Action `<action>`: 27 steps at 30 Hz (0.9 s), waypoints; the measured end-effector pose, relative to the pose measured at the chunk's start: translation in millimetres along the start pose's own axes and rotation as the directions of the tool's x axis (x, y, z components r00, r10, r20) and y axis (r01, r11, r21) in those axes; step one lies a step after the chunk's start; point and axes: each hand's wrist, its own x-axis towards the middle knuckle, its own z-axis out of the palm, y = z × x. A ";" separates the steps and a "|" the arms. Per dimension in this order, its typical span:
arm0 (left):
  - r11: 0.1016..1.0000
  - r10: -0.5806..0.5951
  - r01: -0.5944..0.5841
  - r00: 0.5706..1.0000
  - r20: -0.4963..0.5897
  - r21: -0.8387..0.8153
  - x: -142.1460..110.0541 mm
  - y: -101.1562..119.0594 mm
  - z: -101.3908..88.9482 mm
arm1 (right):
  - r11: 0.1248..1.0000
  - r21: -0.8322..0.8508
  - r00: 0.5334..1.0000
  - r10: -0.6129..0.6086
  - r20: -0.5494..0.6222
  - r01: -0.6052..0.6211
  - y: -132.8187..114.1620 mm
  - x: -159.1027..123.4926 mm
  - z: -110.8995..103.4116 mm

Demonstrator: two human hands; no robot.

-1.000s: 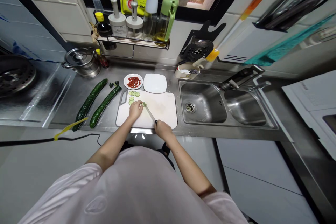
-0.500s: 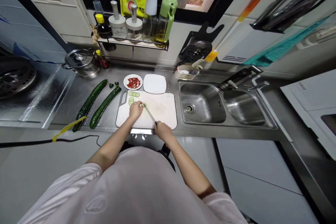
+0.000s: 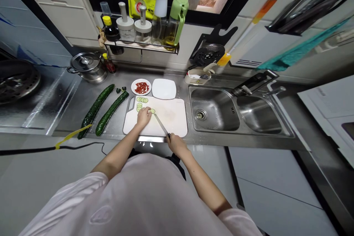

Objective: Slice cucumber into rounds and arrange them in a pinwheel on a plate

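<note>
On the white cutting board (image 3: 171,116), the curled fingers of my left hand (image 3: 143,117) close on a short cucumber piece, mostly hidden under them. Its pale green cut face (image 3: 152,111) shows beside my fingertips. My right hand (image 3: 177,145) grips the black handle of a kitchen knife (image 3: 161,123). The blade slants up and left, its tip near the cut face. Several cucumber slices (image 3: 142,100) lie overlapped in two groups at the board's upper left. Two whole cucumbers (image 3: 97,107) rest on the counter to the left, with dark cut-off ends (image 3: 118,90) behind them.
Behind the board stand a plate of chopped red pieces (image 3: 141,93) and a square white plate (image 3: 164,88). A double sink (image 3: 218,108) is at the right. A lidded pot (image 3: 87,67) stands back left, near a wall rack (image 3: 143,47) with bottles. A yellow-tied cable (image 3: 74,134) crosses the left cucumber's end.
My right hand has drawn the knife back toward me and slightly right, so its tip is now clear of the cucumber's cut face. My left hand stays in place.
</note>
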 end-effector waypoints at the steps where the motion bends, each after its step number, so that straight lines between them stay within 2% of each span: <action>1: 1.000 0.004 -0.004 1.000 -0.008 -0.001 -0.7 -0.5 0.5 | 1.000 0.001 1.000 -0.001 0.001 0.001 1.1 -0.8 -0.4; 9: 1.000 0.015 -0.015 1.000 0.008 0.019 -1.1 1.7 -1.3 | 1.000 0.021 1.000 0.001 -0.004 -0.001 4.7 -3.6 -0.6; 17: 0.999 -0.039 0.039 0.999 0.001 0.011 2.4 5.7 -1.7 | 0.991 0.122 0.994 -0.034 -0.106 0.047 19.0 -2.1 6.7; 24: 0.981 -0.174 0.172 0.985 -0.018 -0.085 8.8 12.5 -3.8 | 0.980 0.191 0.976 -0.017 -0.218 0.060 31.1 14.2 17.1; 27: 0.964 -0.225 0.223 0.974 0.005 -0.142 10.3 16.2 -6.0 | 0.974 0.217 0.966 -0.006 -0.257 0.064 34.6 23.8 19.6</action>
